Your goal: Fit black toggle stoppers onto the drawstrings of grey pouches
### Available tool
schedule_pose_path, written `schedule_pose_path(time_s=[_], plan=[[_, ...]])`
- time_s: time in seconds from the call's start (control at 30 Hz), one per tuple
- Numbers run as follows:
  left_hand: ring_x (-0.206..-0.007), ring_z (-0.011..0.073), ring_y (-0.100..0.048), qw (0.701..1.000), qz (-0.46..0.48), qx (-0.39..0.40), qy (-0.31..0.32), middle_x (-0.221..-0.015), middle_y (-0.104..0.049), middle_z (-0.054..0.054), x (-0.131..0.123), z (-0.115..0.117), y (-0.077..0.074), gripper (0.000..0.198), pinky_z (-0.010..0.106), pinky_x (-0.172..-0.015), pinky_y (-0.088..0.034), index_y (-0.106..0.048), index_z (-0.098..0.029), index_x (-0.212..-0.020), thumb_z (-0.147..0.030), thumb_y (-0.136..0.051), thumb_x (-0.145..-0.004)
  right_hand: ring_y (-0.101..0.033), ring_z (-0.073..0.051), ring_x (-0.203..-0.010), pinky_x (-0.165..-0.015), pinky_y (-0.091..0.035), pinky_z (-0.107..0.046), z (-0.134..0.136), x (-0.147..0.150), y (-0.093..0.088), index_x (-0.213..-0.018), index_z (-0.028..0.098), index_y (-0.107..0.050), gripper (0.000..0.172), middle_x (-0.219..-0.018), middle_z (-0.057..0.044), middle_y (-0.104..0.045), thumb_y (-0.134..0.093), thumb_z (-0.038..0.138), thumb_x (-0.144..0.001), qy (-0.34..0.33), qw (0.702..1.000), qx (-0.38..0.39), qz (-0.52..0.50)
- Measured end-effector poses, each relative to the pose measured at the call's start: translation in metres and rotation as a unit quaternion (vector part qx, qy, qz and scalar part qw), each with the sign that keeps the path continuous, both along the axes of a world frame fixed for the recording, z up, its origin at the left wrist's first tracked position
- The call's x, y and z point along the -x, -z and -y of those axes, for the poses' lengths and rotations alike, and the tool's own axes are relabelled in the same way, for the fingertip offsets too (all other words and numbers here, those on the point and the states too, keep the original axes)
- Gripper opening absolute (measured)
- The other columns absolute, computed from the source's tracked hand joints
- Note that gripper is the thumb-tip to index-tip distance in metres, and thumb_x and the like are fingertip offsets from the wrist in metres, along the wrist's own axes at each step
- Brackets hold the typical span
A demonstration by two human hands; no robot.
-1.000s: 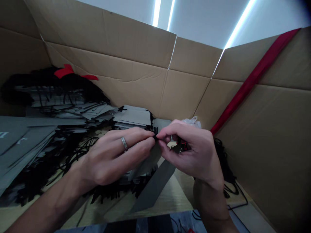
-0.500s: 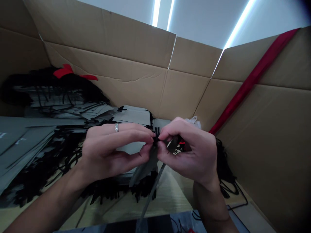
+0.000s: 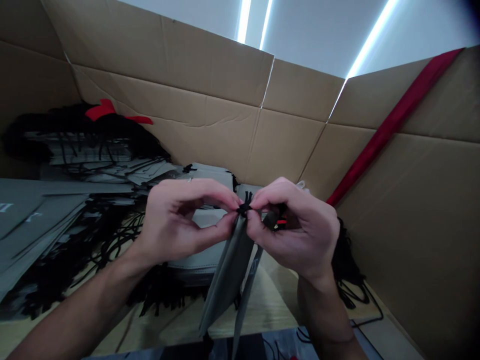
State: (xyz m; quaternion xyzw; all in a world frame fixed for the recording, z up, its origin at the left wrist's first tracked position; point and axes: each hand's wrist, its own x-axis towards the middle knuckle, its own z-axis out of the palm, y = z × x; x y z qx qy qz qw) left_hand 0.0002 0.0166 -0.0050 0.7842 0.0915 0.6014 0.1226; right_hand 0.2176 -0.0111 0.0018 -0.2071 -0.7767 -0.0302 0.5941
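My left hand (image 3: 180,220) and my right hand (image 3: 296,227) meet at the centre, fingertips pinched together on a small black cord (image 3: 245,205). From that pinch a flat grey paper bag (image 3: 228,280) hangs downward, edge-on toward me. My right hand's curled fingers also cover something black and red that I cannot make out.
Tall cardboard walls (image 3: 210,100) enclose the space, with a red tape strip (image 3: 390,125) on the right wall. Stacks of flat grey bags with black cords (image 3: 93,170) fill the left. Loose black cords (image 3: 348,270) lie at the right. A red ribbon (image 3: 101,110) sits on the far pile.
Both hands have lifted slightly and the grey bag has swung from lying flat to hanging nearly vertical. The left hand has rolled so its ring no longer shows.
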Motion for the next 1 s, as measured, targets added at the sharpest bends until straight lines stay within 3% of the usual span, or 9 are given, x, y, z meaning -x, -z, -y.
schedule_pose_path(time_s=[0.1, 0.2, 0.5, 0.77, 0.9, 1.0], plan=[[-0.084, 0.0177, -0.087, 0.995, -0.004, -0.056, -0.081, -0.099, -0.090, 0.000, -0.001, 0.006, 0.001, 0.023, 0.029, -0.078, -0.075, -0.083, -0.028, -0.109, -0.010, -0.086, -0.095, -0.073, -0.018, -0.077, -0.070, -0.063, -0.035, -0.001, 0.000, 0.000, -0.101, 0.026, -0.075, 0.026, -0.089, -0.001, -0.080, -0.076, 0.002, -0.090, 0.019, 0.999, -0.033, 0.011], [-0.084, 0.0172, -0.088, 0.988, -0.003, -0.097, -0.122, -0.099, -0.090, -0.002, -0.001, 0.013, 0.002, 0.023, 0.029, -0.079, -0.075, -0.083, -0.027, -0.111, -0.012, -0.090, -0.095, -0.075, -0.019, -0.079, -0.072, -0.065, -0.038, 0.000, 0.000, -0.001, -0.106, 0.028, -0.076, 0.030, -0.092, -0.001, -0.083, -0.077, 0.001, -0.092, 0.015, 0.998, -0.060, 0.016], [-0.087, 0.0204, -0.090, 0.957, -0.066, -0.124, -0.252, -0.107, -0.092, -0.003, 0.005, 0.033, 0.003, 0.015, 0.035, -0.089, -0.080, -0.081, -0.029, -0.115, -0.022, -0.086, -0.102, -0.075, -0.019, -0.077, -0.073, -0.068, -0.039, 0.005, 0.003, 0.001, -0.108, 0.030, -0.075, 0.031, -0.092, -0.002, -0.083, -0.077, 0.001, -0.096, 0.021, 0.998, -0.057, 0.022], [-0.091, 0.0230, -0.092, 0.935, -0.086, -0.208, -0.273, -0.112, -0.092, 0.004, 0.005, 0.035, 0.003, 0.026, 0.032, -0.094, -0.080, -0.080, -0.023, -0.119, -0.006, -0.084, -0.099, -0.074, -0.019, -0.077, -0.072, -0.068, -0.039, 0.006, 0.004, 0.000, -0.105, 0.027, -0.076, 0.025, -0.091, -0.003, -0.083, -0.078, 0.003, -0.097, 0.026, 0.998, -0.054, 0.032], [-0.087, 0.0205, -0.090, 0.936, -0.080, -0.180, -0.291, -0.105, -0.091, -0.002, 0.003, 0.034, 0.004, 0.019, 0.032, -0.087, -0.079, -0.078, -0.026, -0.116, -0.012, -0.079, -0.103, -0.075, -0.020, -0.076, -0.071, -0.068, -0.039, 0.007, 0.007, 0.001, -0.104, 0.027, -0.076, 0.025, -0.090, -0.003, -0.083, -0.078, 0.004, -0.097, 0.036, 0.997, -0.056, 0.026], [-0.079, 0.0170, -0.087, 0.957, -0.053, -0.111, -0.264, -0.100, -0.090, -0.005, 0.001, 0.033, 0.004, 0.013, 0.029, -0.079, -0.076, -0.080, -0.029, -0.110, -0.019, -0.082, -0.102, -0.075, -0.019, -0.076, -0.071, -0.067, -0.037, 0.008, 0.008, 0.001, -0.104, 0.027, -0.075, 0.026, -0.089, -0.002, -0.082, -0.078, 0.003, -0.096, 0.033, 0.998, -0.056, 0.019]])
